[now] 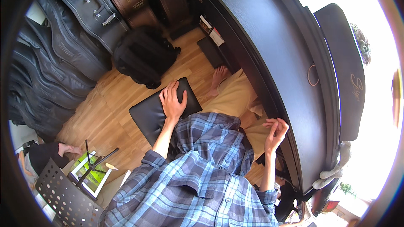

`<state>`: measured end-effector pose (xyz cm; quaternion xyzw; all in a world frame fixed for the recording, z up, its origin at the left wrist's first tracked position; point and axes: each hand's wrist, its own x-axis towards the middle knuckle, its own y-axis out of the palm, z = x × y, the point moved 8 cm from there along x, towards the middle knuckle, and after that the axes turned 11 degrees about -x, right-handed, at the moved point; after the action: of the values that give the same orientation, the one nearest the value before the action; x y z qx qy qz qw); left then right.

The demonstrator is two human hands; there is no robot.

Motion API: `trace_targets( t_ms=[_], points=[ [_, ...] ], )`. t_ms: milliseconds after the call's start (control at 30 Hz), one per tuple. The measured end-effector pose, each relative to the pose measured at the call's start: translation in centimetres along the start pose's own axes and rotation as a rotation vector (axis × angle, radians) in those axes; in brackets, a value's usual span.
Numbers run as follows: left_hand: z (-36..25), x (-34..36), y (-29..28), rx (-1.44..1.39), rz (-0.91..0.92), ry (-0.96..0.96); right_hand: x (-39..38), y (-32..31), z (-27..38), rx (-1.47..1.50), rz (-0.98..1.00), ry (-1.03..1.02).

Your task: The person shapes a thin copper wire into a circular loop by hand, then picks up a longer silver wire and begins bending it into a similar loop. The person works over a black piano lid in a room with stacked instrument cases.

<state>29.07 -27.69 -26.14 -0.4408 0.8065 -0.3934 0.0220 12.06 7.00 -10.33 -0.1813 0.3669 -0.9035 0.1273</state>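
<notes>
I sit on a black padded bench [150, 115], turned toward a black piano [273, 29] on the right. My left hand [172, 101] lies flat on the bench seat, fingers stretched and thumb apart, with nothing in it. Beside the piano's near edge, my right hand [276, 134] is raised with its fingers loosely bent and partly apart. I see nothing held in it, and whether it touches the piano edge I cannot tell. The piano's top is closed over, and a thin ring-shaped loop [312, 75] shows on it.
A black backpack [145, 52] stands on the wooden floor. Behind it are a brown instrument case [126, 0], a dark case [86, 8] and several soft black bags [71, 42]. A perforated black music stand [69, 195] and another person's foot [69, 149] are lower left. A grey plush toy [332, 174] hangs at the piano's end.
</notes>
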Motion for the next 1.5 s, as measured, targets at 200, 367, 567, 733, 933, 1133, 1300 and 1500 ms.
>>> trace_targets(
  t_ms=[200,367,567,733,933,1133,1300,1500],
  points=[
    [-0.4,-0.1,-0.1,0.031,0.011,0.016,-0.6,0.7,-0.5,0.031,0.015,-0.03],
    [-0.3,0.1,-0.1,0.035,0.015,0.009,-1.2,2.3,-0.7,0.032,0.118,0.018],
    [0.1,0.2,0.1,0.04,0.039,-0.027,-1.3,4.4,-0.5,-0.033,0.243,0.031],
    [0.4,0.5,0.3,0.012,0.053,-0.037,0.1,6.5,0.4,-0.088,0.383,-0.059],
    [1.4,0.8,0.2,-0.091,0.048,-0.083,1.1,8.0,-1.4,-0.498,0.61,-0.099],
    [2.6,-0.3,-0.2,-0.231,-0.129,-0.161,0.6,9.4,-2.8,-0.582,0.701,-0.19],
    [3.2,-1.1,-0.2,-0.175,-0.162,-0.202,1.2,10.8,-2.0,-0.639,0.675,-0.163],
    [3.5,-1.8,-0.4,-0.216,-0.136,-0.272,2.4,12.3,-2.1,-0.914,0.823,-0.143]
  ],
)
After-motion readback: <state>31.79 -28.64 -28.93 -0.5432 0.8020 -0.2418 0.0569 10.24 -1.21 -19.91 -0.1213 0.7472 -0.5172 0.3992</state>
